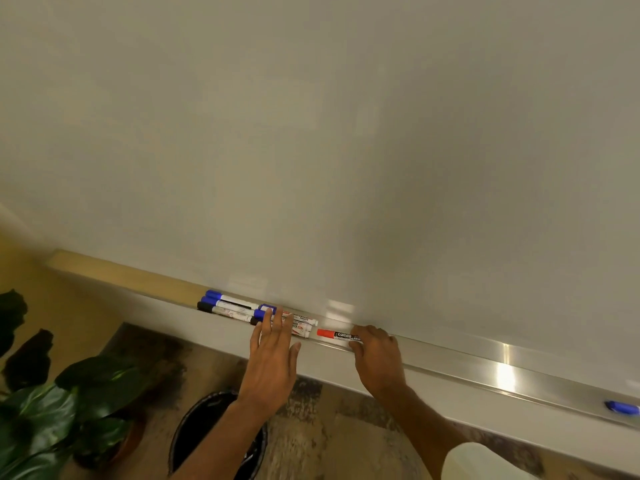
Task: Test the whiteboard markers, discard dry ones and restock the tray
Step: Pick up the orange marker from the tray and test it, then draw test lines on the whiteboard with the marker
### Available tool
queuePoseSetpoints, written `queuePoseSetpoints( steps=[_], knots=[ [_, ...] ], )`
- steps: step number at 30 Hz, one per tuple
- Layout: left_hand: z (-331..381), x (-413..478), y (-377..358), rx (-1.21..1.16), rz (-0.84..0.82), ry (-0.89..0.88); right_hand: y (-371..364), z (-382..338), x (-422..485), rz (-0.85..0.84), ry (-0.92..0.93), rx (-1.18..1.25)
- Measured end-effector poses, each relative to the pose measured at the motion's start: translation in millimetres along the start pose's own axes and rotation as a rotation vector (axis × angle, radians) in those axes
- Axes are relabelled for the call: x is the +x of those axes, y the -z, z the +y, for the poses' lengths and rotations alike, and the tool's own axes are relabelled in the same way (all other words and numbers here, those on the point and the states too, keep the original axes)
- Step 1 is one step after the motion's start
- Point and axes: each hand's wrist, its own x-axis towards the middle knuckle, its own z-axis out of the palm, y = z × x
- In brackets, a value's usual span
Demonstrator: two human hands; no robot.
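The right hand (377,355) hides the rear of the red marker (334,334); a blurred blue object (621,407) is cropped at right.

The whiteboard (311,133) is a flat off-white, greyer toward its edges. The tray (485,362) is brushed silver with bright glints. Two blue-capped markers (216,296) and a black-capped marker (207,307) have white barrels with dark print. The red-capped marker (332,333) is white too, with a black band lettered in white. A blue piece (621,407) is too blurred to name. The wall (69,306) is warm yellow-tan. The plant (52,410) has dark glossy green leaves. The waste bin (207,434) is black. The floor (329,445) is mottled brown, grey and beige like stone. The sleeve (485,460) is pale cream.
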Motion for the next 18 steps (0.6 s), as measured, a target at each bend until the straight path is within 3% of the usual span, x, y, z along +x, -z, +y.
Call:
queuePoseSetpoints(
  steps=[7, 18],
  knots=[
    [-5.2, 6.1, -15.4, -0.029, -0.001, 0.015, -21.3, 1.1, 3.9, -0.083, -0.014, -0.05],
    [-7.7, 9.4, -21.5, -0.028, -0.023, 0.029, -39.9, 2.4, 7.6, -0.061, 0.032, -0.111]
  ],
)
